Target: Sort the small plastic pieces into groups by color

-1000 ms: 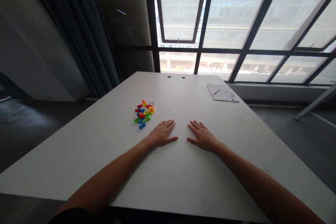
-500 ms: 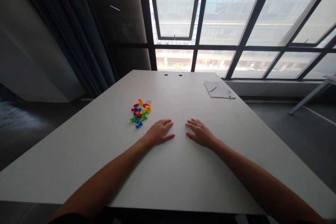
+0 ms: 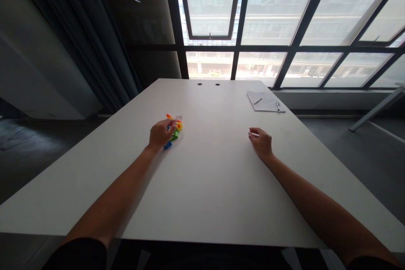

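A pile of small coloured plastic pieces (image 3: pixel 175 135), in red, yellow, green, blue and orange, lies on the left part of the white table (image 3: pixel 209 185). Over the pile's left side is my left hand (image 3: pixel 160 133), hiding several pieces. Its thumb and fingers are drawn together in a pinch among them, and what they grip cannot be made out. My right hand (image 3: pixel 261 141) rests on the table's right half, away from the pile. Its fingers are loosely curled, with a gap between thumb and fingertips and nothing visible held there.
Written sheets of paper (image 3: pixel 265 101) lie at the far right of the table, with one pen (image 3: pixel 257 101) and another pen (image 3: pixel 278 107) on them. Two dark round cable holes are near the far edge. Windows stand behind the table, a dark curtain (image 3: pixel 79 33) to the left.
My left hand has moved left and forward from the table onto the pile, its fingers drawing together. My right hand has shifted right and slightly forward, going from flat to loosely curled.
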`<state>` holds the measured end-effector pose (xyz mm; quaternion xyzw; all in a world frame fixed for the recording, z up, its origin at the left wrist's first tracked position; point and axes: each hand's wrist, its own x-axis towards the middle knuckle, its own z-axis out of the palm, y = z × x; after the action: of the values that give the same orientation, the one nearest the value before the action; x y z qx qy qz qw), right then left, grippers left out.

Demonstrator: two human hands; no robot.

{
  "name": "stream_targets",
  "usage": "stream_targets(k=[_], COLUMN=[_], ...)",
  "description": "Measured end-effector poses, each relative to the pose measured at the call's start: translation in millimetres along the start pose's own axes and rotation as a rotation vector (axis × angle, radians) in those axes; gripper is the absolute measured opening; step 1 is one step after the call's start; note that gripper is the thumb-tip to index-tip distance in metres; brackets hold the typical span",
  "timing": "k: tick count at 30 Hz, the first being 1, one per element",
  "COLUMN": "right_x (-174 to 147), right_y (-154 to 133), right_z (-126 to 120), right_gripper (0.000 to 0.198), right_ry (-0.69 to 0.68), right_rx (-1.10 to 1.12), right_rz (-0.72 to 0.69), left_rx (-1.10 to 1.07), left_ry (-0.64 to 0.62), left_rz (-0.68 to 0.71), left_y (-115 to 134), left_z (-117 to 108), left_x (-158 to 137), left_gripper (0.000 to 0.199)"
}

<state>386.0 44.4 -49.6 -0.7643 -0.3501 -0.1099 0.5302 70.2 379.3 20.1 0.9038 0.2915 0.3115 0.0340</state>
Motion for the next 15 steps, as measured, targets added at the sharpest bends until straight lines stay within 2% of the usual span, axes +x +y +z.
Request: stream_targets(k=[3, 6, 9, 12, 15], right_x=[-3, -6, -7, -6, -6], right_y=[-5, -8, -8, -7, -6], right_z=[-1, -1, -1, 0, 0], right_gripper=[0.027, 0.025, 0.024, 0.024, 0.025], right_ry=[-0.045, -0.086, -0.108, -0.116, -0.127], right_rx=[-0.037, -0.078, -0.096, -0.085, -0.075], right_rz=[-0.029, -0.109, -0.147, -0.142, -0.139], left_rx=[0.025, 0.031, 0.025, 0.024, -0.002], left_ry=[-0.084, -0.235, -0.306, -0.333, -0.437], left_rz=[0.044, 0.049, 0.028, -0.038, -0.082], left_y=[-14, -19, -20, -27, -40], left_z=[8, 22, 39, 49, 50], left_x=[25, 46, 63, 78, 86], left_gripper=[0.035, 0.054, 0.067, 0.069, 0.059])
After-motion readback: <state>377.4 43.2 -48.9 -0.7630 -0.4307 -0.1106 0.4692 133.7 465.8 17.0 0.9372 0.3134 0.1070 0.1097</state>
